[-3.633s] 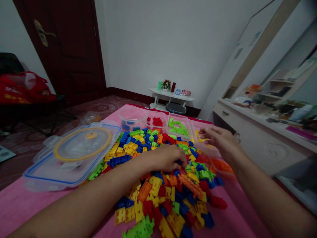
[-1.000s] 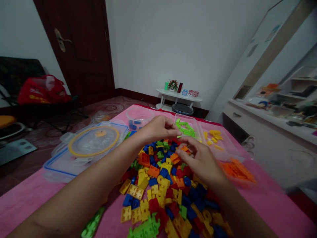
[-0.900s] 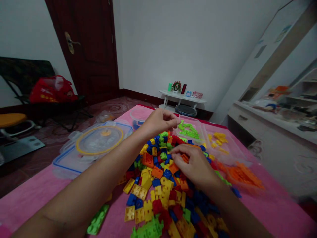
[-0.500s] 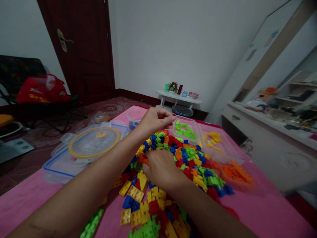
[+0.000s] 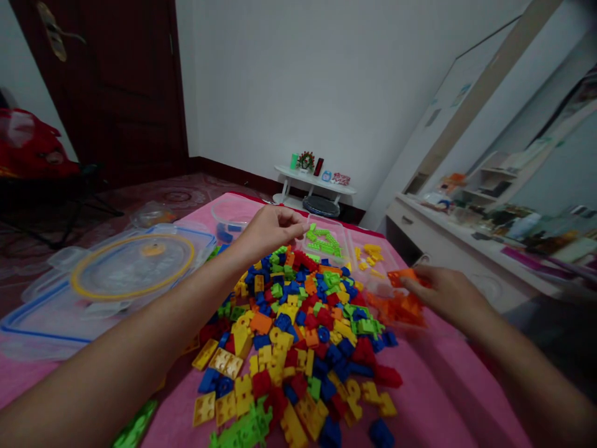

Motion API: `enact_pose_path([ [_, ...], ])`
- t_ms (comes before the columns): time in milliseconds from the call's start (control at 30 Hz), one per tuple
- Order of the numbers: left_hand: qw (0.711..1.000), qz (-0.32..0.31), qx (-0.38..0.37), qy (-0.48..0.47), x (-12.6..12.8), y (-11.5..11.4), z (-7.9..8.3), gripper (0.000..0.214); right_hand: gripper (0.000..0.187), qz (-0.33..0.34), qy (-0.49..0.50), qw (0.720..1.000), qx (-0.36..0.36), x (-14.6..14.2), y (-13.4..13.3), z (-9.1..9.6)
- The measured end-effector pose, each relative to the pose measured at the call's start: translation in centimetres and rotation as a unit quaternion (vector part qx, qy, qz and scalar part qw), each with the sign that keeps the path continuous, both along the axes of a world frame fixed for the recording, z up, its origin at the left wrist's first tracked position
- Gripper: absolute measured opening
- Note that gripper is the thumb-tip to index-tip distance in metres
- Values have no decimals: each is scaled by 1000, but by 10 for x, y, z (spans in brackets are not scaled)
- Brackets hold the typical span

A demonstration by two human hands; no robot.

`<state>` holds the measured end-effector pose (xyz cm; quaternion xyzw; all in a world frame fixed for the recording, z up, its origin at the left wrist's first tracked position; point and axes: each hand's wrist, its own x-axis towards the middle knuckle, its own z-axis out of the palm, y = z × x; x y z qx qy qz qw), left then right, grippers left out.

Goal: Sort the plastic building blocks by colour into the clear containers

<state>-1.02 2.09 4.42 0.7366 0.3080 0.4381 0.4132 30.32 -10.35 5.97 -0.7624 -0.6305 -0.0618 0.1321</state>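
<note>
A large heap of toy building bricks (image 5: 298, 323) in red, blue, yellow, green and orange covers the middle of the pink table. My left hand (image 5: 277, 231) hovers over the far side of the heap, fingers bent and pressed together; whether anything is in them I cannot make out. On the right, my right hand (image 5: 438, 287) grips an orange toy brick (image 5: 400, 275) between thumb and fingers. That brick is just above a clear container of orange bricks (image 5: 401, 309). Beyond my left fingertips stands a clear container of green bricks (image 5: 325, 241).
Yellow bricks (image 5: 372, 256) lie in another clear container at the right. Blue bricks (image 5: 226, 231) sit in a round tub at the far left. Clear lids (image 5: 135, 267) rest on the left side. A white side table (image 5: 314, 178) stands by the wall.
My right hand has moved from the heap out to the right, carrying the orange brick to the orange container. My left hand stays over the far side. The view has turned rightward.
</note>
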Motion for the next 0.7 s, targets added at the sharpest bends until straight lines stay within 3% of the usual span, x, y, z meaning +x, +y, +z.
enact_pose_path([
  [67,1000,0,2,4,1,0,-2,30,37,-38,-47,997,-42,18,-5,-2],
  [133,1000,2,5,12,1,1,-3,29,40,-50,-69,996,-41,13,-7,-5],
  [200,1000,3,14,23,0,2,-5,29,37,-12,-47,999,-19,-14,-7,-6],
  [267,999,7,28,31,-1,3,-6,28,27,102,29,993,-41,-57,-7,-8],
  [333,999,13,35,29,-3,5,-6,26,18,218,90,970,-62,-105,-8,-13],
  [433,999,13,26,18,-4,7,-4,25,19,315,95,939,-96,-168,-9,-27],
  [567,1000,15,10,16,-6,8,-2,20,24,369,8,918,-145,-214,0,-48],
  [700,1000,20,11,10,-8,12,-5,17,27,327,-39,935,-129,-218,20,-55],
])
